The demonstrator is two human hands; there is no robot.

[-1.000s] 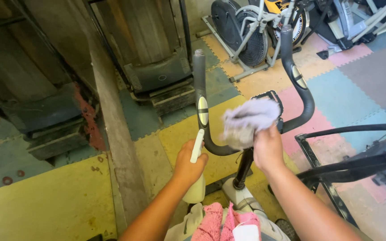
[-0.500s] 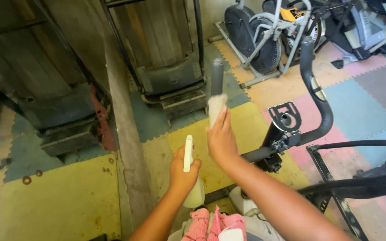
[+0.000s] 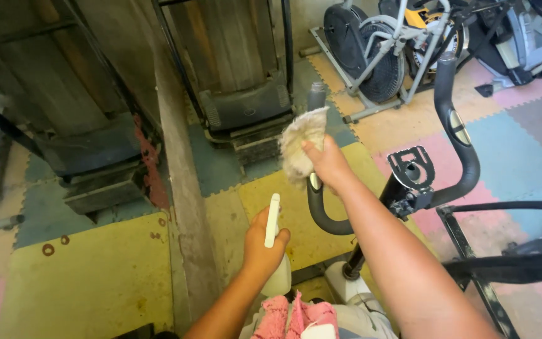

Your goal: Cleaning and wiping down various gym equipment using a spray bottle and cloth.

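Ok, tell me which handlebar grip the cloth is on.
The left grip: the right hand presses the cloth against it. The right grip stands bare.

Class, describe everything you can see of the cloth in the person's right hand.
The cloth is off-white and fluffy, like worn terry towelling, bunched into a loose wad rather than spread flat. The right hand grips it from the side, with fingers pressed into its folds. It is wrapped against the left handlebar of the exercise bike, covering the bar just below its dark grip end. It looks a little dingy; whether it is damp cannot be told.
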